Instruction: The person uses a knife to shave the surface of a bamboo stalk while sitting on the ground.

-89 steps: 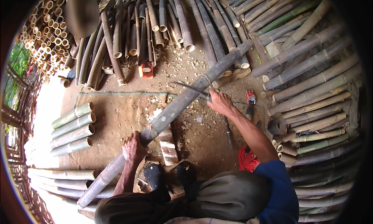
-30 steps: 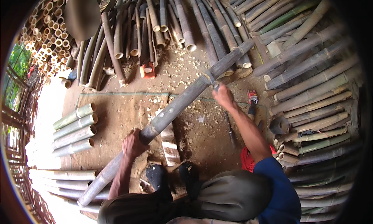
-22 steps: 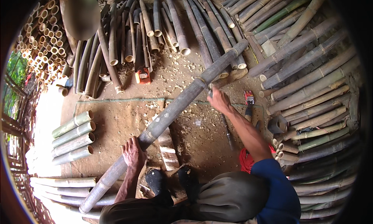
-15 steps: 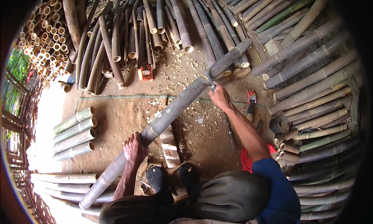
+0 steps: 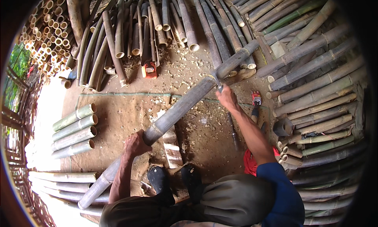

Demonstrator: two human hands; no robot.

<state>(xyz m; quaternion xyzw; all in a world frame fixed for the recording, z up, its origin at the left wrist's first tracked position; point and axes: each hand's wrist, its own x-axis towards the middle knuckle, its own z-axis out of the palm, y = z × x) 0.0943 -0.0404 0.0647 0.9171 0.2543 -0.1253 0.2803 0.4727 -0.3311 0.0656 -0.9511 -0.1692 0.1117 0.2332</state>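
One long grey-brown bamboo pole (image 5: 177,109) runs diagonally across the dirt floor (image 5: 118,113), low end at bottom left, high end up among the stacked poles at upper right. Left hand (image 5: 136,144) is wrapped around it near a node ring, gripping from the side. Right hand (image 5: 226,98) is closed on a thin blade tool (image 5: 217,82) that's set against the pole about two thirds up; can't make out much of the tool itself.

Under the pole sits one pale split wooden block (image 5: 172,146), and two black shoes (image 5: 175,179) are planted right beside it. Four short green cut bamboo sections (image 5: 75,130) lie side by side at left, well apart from the pole. One red-and-black power tool (image 5: 149,69) sits at the foot of the leaning poles up top, another small red tool (image 5: 256,98) near the right hand.

The open room is really just the dirt patch in the middle. Bamboo stacks hem it in on top, right and lower left, and the pole's upper end touches the pile.
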